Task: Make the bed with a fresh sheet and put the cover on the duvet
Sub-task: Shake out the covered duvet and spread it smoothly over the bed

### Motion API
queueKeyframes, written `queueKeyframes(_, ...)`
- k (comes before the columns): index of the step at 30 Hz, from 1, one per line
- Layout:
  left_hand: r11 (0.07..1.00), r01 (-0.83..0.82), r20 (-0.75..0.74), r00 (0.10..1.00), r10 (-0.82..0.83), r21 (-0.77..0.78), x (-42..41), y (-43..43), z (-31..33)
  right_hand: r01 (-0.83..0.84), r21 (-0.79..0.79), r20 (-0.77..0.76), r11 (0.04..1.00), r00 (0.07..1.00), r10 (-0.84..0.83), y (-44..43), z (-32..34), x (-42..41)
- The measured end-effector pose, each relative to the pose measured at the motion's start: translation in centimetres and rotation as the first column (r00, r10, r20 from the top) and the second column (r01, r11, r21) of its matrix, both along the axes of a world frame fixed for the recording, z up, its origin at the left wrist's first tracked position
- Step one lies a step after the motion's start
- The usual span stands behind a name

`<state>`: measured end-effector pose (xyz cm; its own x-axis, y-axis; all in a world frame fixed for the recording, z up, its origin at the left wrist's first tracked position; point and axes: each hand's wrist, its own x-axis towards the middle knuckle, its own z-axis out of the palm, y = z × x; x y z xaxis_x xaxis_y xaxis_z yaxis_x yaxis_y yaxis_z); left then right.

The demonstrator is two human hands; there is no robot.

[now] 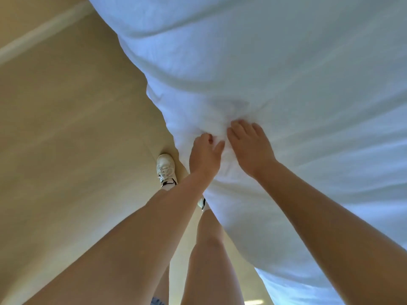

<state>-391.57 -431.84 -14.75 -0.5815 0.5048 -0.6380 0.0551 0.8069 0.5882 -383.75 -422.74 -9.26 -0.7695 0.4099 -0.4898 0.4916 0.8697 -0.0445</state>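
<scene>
A white duvet in its white cover (pixel 275 69) fills the upper right of the head view and hangs over the bed's side. My left hand (pixel 203 156) grips a bunched fold of the white fabric near the edge, fingers curled into it. Just to the right, my right hand (pixel 248 144) lies on the same bunch with its fingertips dug into the cloth. The fabric puckers into wrinkles around both hands. The mattress and any sheet under the duvet are hidden.
Beige floor (pixel 72 133) runs along the left of the bed, with a pale skirting strip (pixel 44 31) at the far left. My white shoe (pixel 166 170) stands on the floor close to the bed's edge; my legs are below.
</scene>
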Motion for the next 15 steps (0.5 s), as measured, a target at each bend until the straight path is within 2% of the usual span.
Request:
queueKeyframes(2, 0.997, 0.073, -0.108, 0.992, -0.069, 0.031, 0.3, -0.2, -0.1, -0.181, 0.058, -0.021, 0.982, 0.983, 0.182, 1.3, -0.3, -0.2)
queueKeyframes(4, 0.991, 0.12, -0.206, 0.973, -0.105, 0.064, 0.5, -0.3, 0.1, -0.258, 0.091, -0.075, 0.962, 0.961, 0.265, 2.2, -0.3, -0.8)
queueKeyframes(6, 0.985, 0.133, -0.293, 0.951, -0.095, 0.112, 0.8, -0.9, 0.9, -0.262, 0.093, -0.144, 0.96, 0.951, 0.274, 2.3, 0.0, -0.5)
queueKeyframes(8, 0.98, 0.08, -0.343, 0.939, -0.013, 0.182, 1.3, -2.2, 1.9, -0.255, 0.051, -0.28, 0.966, 0.924, 0.259, 2.1, 0.2, 1.2)
queueKeyframes(10, 0.976, -0.007, -0.262, 0.963, 0.065, 0.215, 2.1, -3.2, 2.9, -0.242, 0.023, -0.358, 0.97, 0.904, 0.234, 2.0, 0.5, 3.1)
queueKeyframes(12, 0.979, 0.051, -0.133, 0.991, -0.025, 0.196, 3.6, -3.5, 3.3, -0.199, -0.027, -0.328, 0.98, 0.928, 0.179, 2.1, 1.1, 4.3)
queueKeyframes(13, 0.976, 0.133, -0.117, 0.987, -0.114, 0.17, 4.6, -3.4, 3.3, -0.189, -0.03, -0.279, 0.981, 0.944, 0.174, 2.3, 1.3, 4.5)
queueKeyframes(15, 0.961, 0.261, -0.073, 0.964, -0.255, 0.086, 6.9, -3.6, 2.9, -0.247, -0.025, -0.072, 0.969, 0.967, 0.245, 2.6, 1.6, 4.7)
